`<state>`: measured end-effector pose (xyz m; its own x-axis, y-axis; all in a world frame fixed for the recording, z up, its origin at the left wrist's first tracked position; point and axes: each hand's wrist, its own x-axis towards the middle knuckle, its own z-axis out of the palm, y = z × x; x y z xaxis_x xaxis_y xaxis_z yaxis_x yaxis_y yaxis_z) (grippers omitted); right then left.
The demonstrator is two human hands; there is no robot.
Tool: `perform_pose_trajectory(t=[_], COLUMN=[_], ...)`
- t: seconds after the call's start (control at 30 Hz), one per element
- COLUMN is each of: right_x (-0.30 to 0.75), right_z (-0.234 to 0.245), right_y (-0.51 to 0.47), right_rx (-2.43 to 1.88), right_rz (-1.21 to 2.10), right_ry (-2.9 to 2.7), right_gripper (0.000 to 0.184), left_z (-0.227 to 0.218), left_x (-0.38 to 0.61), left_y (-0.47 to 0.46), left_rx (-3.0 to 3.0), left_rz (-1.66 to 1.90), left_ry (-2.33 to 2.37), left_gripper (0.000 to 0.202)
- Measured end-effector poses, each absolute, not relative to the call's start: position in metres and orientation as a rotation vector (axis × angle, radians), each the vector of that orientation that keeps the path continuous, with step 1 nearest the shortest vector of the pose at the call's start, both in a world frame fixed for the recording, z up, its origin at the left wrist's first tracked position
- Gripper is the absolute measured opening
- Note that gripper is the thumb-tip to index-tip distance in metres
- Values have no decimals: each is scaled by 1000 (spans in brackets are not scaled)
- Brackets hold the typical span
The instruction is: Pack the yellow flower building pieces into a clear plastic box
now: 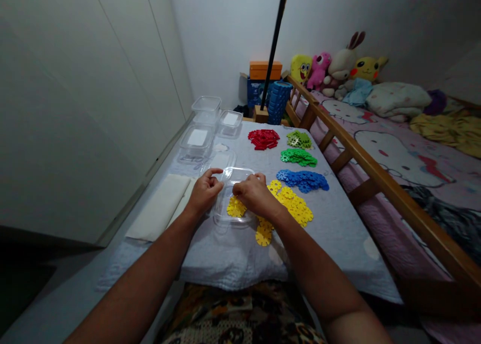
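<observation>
The left hand (205,189) is curled on the left rim of the clear container (240,171), steadying it on the bench (338,223). The right hand (255,193) hovers over it with its fingertips pinched (whether on a piece cannot be told). The step looks like loading yellow pieces (236,207). The flat yellow pile (295,206) just beside calls for fine pinching.

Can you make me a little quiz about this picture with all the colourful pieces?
1. Which colour pieces are inside the clear box that the left hand and right hand touch? A blue, B yellow, C green.
2. True or false: the soft toys sit at the far end of the bed.
3. Fill in: the blue pile lies between the green pile and the ___ pile.
Key: 1 B; 2 true; 3 yellow.
</observation>
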<state>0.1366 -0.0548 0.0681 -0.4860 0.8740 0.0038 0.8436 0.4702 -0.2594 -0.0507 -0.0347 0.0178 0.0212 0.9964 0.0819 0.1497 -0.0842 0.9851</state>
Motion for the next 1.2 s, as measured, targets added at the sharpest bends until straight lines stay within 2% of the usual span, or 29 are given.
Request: perform_pose_trajectory(t=[0.3, 0.43, 0.7, 1.03, 1.2], right_x=[150, 191, 237, 231, 239], right_z=[76, 81, 53, 48, 52], right_y=[-54, -40, -28, -33, -29], right_rx=[-1573, -1787, -2107, -2110, -2123], right_rz=[323, 165, 59, 32, 141], right_ry=[-2574, -2383, -2315, -2322, -2283], right_gripper=[24, 27, 39, 32, 26], left_z=[18, 18, 17, 17, 17], left_x=[-51, -51, -51, -50, -51], left_y=[-35, -35, -35, -34, -35], left_rx=[1400, 1407, 1419, 1407, 1412], left_rz=[1169, 1166, 1163, 1174, 1173], left_ry=[1277, 1288, 1285, 1284, 1280], left_gripper=[42, 41, 41, 41, 41])
